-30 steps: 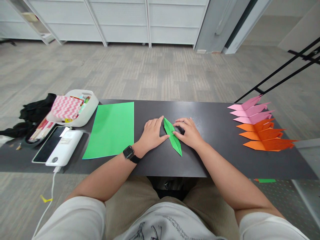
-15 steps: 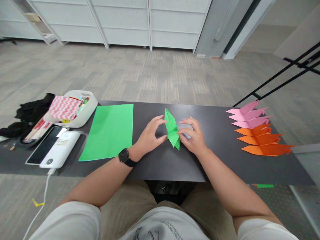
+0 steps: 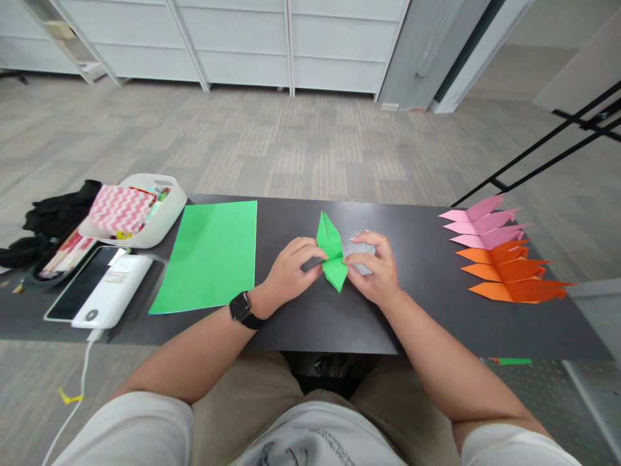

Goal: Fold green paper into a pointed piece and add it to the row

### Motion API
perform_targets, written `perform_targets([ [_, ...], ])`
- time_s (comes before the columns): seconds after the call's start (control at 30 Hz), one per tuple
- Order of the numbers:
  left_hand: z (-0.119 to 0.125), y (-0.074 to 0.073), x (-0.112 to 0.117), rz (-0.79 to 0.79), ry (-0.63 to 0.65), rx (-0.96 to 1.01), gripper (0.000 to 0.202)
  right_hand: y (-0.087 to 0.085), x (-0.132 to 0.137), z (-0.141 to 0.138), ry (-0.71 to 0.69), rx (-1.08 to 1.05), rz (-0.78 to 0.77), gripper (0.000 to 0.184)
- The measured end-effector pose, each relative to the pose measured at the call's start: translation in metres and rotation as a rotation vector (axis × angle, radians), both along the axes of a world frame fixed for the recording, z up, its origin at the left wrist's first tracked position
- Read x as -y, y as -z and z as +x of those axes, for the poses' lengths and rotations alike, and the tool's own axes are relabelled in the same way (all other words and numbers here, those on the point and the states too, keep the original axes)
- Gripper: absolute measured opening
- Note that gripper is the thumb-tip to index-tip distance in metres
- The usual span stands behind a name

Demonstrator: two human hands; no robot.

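A folded green origami piece (image 3: 330, 243), pointed at its far and near ends, is held just over the dark table between my two hands. My left hand (image 3: 295, 264), with a black watch on the wrist, pinches its left edge near the middle fold. From the other side, the thumb and a finger of my right hand (image 3: 376, 268) grip the right edge at about the same height. The remaining fingers of the right hand are curled and raised. Fingertips cover small parts of the paper's edges.
Green paper sheets (image 3: 208, 255) lie left of my hands. Farther left are a white power bank (image 3: 114, 291), a phone (image 3: 82, 281), a pencil case (image 3: 63, 262) and a white basket (image 3: 169, 207). Pink (image 3: 478, 223) and orange origami pieces (image 3: 509, 272) stand in a row at right.
My left hand has closed its fingers onto the green piece's left edge. The piece has turned slightly, and its near end now shows one point rather than two.
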State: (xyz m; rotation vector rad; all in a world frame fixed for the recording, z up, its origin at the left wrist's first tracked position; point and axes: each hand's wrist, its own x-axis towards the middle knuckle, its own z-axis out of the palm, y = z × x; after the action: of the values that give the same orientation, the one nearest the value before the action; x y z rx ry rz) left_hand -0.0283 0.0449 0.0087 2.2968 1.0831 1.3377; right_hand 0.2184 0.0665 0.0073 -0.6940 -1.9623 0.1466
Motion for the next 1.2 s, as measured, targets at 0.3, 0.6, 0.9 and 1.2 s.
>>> perform_targets([
  [0.3, 0.001, 0.003, 0.007, -0.113, -0.027, 0.139, 0.052, -0.001, -0.006, -0.008, -0.119, 0.041, -0.429, 0.015],
  [0.6, 0.009, 0.006, 0.002, -0.417, 0.062, 0.385, 0.060, -0.004, -0.003, -0.012, -0.155, -0.051, -0.436, 0.016],
  [0.9, 0.011, -0.013, 0.012, -0.105, -0.067, 0.176, 0.018, -0.010, 0.002, -0.016, 0.139, -0.171, -0.382, 0.026],
  [1.2, 0.017, -0.017, 0.021, -0.337, 0.133, 0.230, 0.041, -0.021, 0.011, -0.013, 0.110, 0.041, -0.235, 0.013],
])
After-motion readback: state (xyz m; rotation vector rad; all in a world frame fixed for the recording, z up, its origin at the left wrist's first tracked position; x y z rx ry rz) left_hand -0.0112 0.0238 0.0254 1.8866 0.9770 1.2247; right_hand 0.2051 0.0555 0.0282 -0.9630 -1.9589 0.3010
